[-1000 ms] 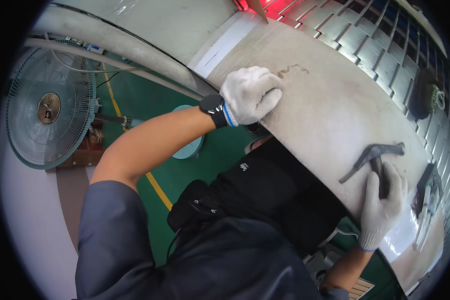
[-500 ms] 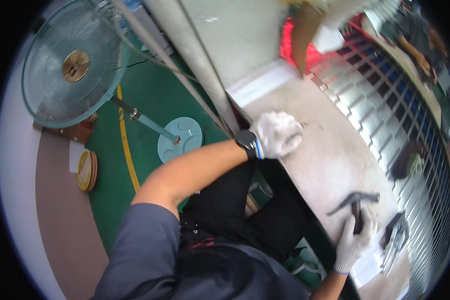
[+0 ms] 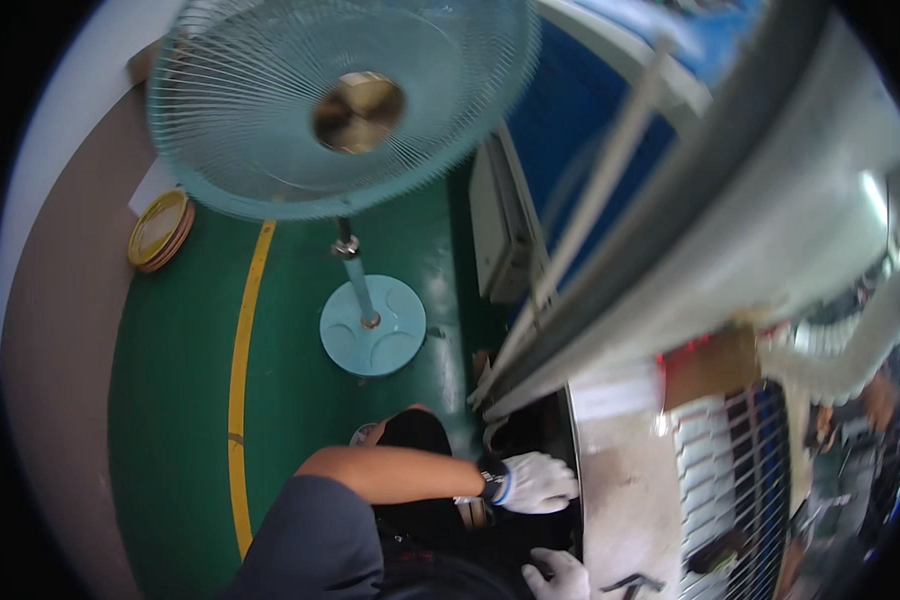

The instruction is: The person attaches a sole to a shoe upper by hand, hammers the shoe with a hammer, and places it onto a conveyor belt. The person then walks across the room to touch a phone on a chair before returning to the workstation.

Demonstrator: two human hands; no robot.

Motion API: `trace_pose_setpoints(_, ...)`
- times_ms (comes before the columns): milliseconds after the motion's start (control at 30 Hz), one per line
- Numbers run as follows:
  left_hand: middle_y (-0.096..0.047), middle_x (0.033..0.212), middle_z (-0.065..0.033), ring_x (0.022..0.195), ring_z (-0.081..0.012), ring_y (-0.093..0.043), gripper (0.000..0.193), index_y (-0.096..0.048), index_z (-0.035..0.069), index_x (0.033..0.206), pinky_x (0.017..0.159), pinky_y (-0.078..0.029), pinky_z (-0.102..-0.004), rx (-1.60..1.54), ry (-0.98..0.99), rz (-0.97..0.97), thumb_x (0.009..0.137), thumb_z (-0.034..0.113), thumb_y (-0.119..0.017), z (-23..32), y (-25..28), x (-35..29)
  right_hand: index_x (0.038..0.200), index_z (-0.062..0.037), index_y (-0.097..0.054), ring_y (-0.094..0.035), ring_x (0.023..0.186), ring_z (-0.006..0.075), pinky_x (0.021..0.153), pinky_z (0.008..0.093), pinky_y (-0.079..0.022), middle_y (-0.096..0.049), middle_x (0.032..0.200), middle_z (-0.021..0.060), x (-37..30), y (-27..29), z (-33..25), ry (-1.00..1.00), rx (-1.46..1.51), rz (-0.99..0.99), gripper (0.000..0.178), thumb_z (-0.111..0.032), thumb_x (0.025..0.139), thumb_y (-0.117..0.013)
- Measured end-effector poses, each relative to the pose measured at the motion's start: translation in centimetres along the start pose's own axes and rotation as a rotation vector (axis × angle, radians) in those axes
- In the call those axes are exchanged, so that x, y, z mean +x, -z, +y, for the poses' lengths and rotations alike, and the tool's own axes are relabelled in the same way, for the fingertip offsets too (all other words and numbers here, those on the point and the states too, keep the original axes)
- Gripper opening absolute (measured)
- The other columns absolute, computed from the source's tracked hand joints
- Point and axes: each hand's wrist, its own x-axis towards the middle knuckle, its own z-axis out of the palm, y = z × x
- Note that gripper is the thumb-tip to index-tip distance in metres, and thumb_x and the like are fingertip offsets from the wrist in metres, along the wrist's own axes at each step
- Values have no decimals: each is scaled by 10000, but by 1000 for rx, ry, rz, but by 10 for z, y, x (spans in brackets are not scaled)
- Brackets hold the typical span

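Right fingers point(image 3: 562, 563); nearby, dark curved-headed hammer point(image 3: 632, 581)

Matt cloth, shiny metal
Left hand point(image 3: 538, 482) in matt white cloth; dark metal hammer point(image 3: 632, 582); smooth, glossy floor point(image 3: 440, 262); shiny metal slats point(image 3: 700, 470).

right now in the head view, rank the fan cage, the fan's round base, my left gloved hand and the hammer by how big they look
1. Fan cage, even cropped at the top
2. Fan's round base
3. Left gloved hand
4. Hammer, visible part only
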Motion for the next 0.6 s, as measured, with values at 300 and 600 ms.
trace_pose_setpoints(300, -775, 1086, -234, 1092, -469, -706, 443, -803, 50, 1035, 945, -552, -561, -31, 1569, 801, 969, 421, -571, 41, 147, -399, 1278, -72, -801, -786, 1138, 268, 1055, 389, -595, -825, 1164, 157, 87, 57, -64, -273, -302, -677, 489, -439, 957, -782)
trace_pose_setpoints(600, -800, 1179, -215, 1048, -333, -792, 347, -800, 26, 1194, 1001, -622, -478, -78, 1789, -297, 1035, 283, -629, 265, -42, -624, 1127, -101, -821, -752, 1134, 363, 1017, 461, -583, -812, 1142, 160, 163, 30, -325, 116, -602, -667, 461, -503, 973, -655)
